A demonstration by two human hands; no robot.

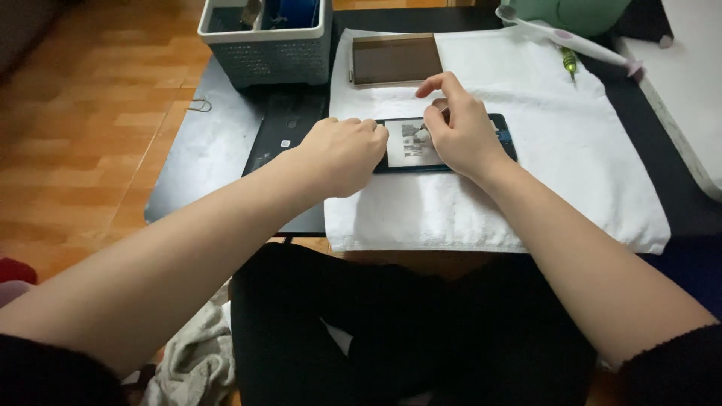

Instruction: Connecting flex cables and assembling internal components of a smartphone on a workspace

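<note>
Far left, a wooden floor [83,113], then the dark surface [203,150] with a grey basket [265,45] up at eleven o'clock and a small wire clip [200,104] lying beside it. Moving in, the left hand [342,154] sits curled into a loose fist, knuckles up, pressing on the left end of the phone [410,143]. That phone lies flat on the white towel [526,158], dead centre, its long axis running nine to three o'clock, opened up, with pale, patchy insides showing inside a dark frame. Both hands are on it, one at each end. The right hand [460,128] covers the middle and right part, index finger lifted toward eleven o'clock, thumb and other fingers pinched around something small and pale at the phone's centre; what it is, I cannot tell. Above, at twelve o'clock, a brown flat panel [396,59] rests on the towel. Further right, at one o'clock, a long white tool with a pink tip [565,37] and a small green screwdriver [568,60] lie well apart from the hands.
</note>
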